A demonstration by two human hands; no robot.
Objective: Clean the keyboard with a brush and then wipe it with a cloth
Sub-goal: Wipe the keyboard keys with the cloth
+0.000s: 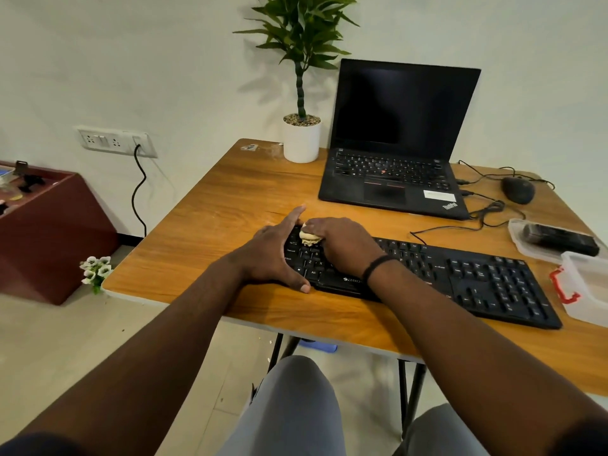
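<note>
Keyboard [460, 274] sits lower center-right on the table [204, 232]. My left hand [273, 255] lies flat, fingers straight, bracing its left end. My right hand [342, 245] curls round a cloth [308, 237] on the upper-left keys. Risk: hard wiping could slide it toward the lidless box [589, 284], or pop a keycap.

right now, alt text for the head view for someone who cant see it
A person's right hand presses a small beige cloth onto the left end of a black keyboard, while the left hand steadies that end. Behind on the wooden table sit an open laptop and potted plant.
</note>
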